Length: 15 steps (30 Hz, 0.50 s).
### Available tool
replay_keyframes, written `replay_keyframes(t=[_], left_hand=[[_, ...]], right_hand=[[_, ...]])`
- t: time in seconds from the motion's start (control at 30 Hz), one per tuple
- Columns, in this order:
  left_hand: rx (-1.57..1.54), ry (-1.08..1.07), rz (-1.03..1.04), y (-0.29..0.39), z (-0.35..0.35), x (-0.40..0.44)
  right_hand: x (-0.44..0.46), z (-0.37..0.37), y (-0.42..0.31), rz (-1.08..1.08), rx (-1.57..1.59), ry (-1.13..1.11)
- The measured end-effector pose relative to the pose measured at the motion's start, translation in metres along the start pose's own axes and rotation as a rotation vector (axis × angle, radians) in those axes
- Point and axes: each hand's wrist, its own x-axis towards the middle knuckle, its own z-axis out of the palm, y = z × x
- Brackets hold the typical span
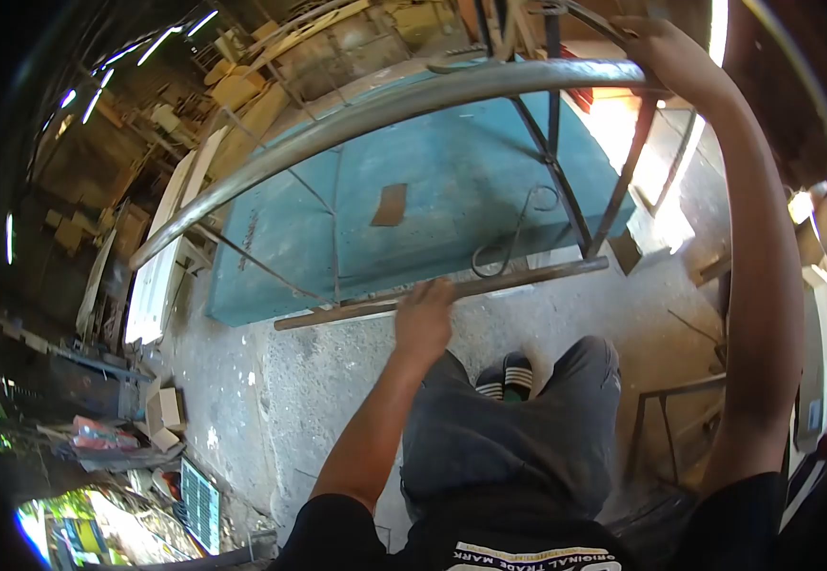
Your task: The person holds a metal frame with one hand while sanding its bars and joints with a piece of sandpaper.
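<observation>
A metal frame spans the view, with a thick grey upper pipe (356, 119) and a thinner brown lower bar (537, 276). Dark struts (566, 195) join the two at the right, and a curled rod (518, 228) sits between them. My left hand (423, 322) lies over the lower bar near its middle, its fingers curled across it and slightly blurred. At the upper right, my right hand (672, 59) is closed around the frame by the end of the upper pipe; its grip is partly hidden.
Behind the frame stands a large blue table (280, 224) with a brown patch (391, 205) on its top. White boards (161, 266) lean at the left. An open cardboard box (162, 416) and scraps lie on the concrete floor (233, 419). A metal stand (666, 395) is at the right.
</observation>
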Motion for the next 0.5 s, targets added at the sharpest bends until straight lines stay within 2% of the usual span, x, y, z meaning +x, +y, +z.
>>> replay_keyframes(t=[0.03,0.07,0.1,0.13,0.17,0.23,0.3,0.37,0.4,0.43,0.5], left_hand=[[-0.005,-0.014,0.017,0.006,-0.002,0.008],[0.002,-0.121,0.006,0.015,-0.008,0.015],[0.008,-0.222,-0.008,0.022,-0.009,0.02],[-0.13,-0.054,0.043,0.003,-0.001,0.013],[-0.134,-0.064,0.052,-0.006,-0.007,0.016],[-0.044,-0.399,-0.248,-0.016,-0.018,0.023],[0.008,-0.401,-0.178,0.012,-0.014,0.026],[-0.02,0.057,0.134,0.034,-0.002,0.024],[-0.087,-0.243,-0.109,0.039,-0.015,0.033],[-0.086,-0.228,-0.111,0.041,-0.014,0.042],[-0.021,-0.565,-0.333,0.051,-0.009,0.059]], right_hand=[[-0.005,0.0,-0.014,-0.041,-0.13,0.009],[-0.01,0.0,-0.027,-0.08,-0.26,0.024],[-0.018,-0.01,-0.037,-0.268,-0.576,-0.031],[-0.017,-0.009,-0.03,-0.384,-0.708,-0.001],[-0.016,-0.007,-0.026,-0.5,-0.836,0.031],[-0.016,-0.005,-0.026,-0.445,-0.841,0.006],[-0.014,-0.007,-0.03,-0.398,-0.851,-0.004],[-0.01,-0.006,-0.033,-0.47,-0.789,0.033],[-0.008,-0.006,-0.024,-0.615,-0.837,0.07],[-0.013,-0.01,-0.036,-0.477,-0.981,-0.068],[-0.013,0.011,-0.01,-0.01,0.064,0.16]])
